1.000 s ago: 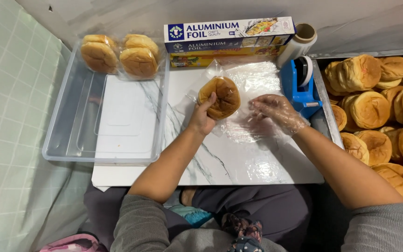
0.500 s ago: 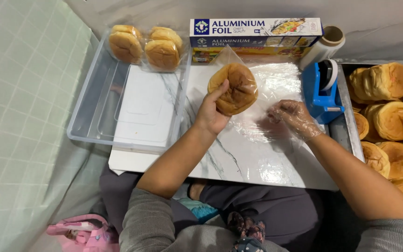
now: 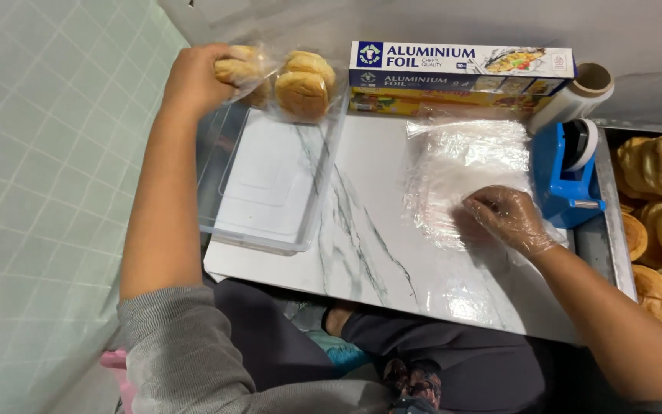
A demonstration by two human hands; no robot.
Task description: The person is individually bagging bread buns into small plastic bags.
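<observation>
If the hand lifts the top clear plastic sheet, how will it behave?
The clear plastic sheet looks thin and wrinkled, so probably floppy and very light. It lies on a stack, so it may cling. The gloved right hand presses it flat.

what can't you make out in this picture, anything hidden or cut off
- Head view: the bagged bun is half covered by the left hand.
- Loose buns are cut by the right edge.
- The clear tray is partly behind the left forearm.
- The plastic sheets under the gloved right hand cannot be counted.
</observation>
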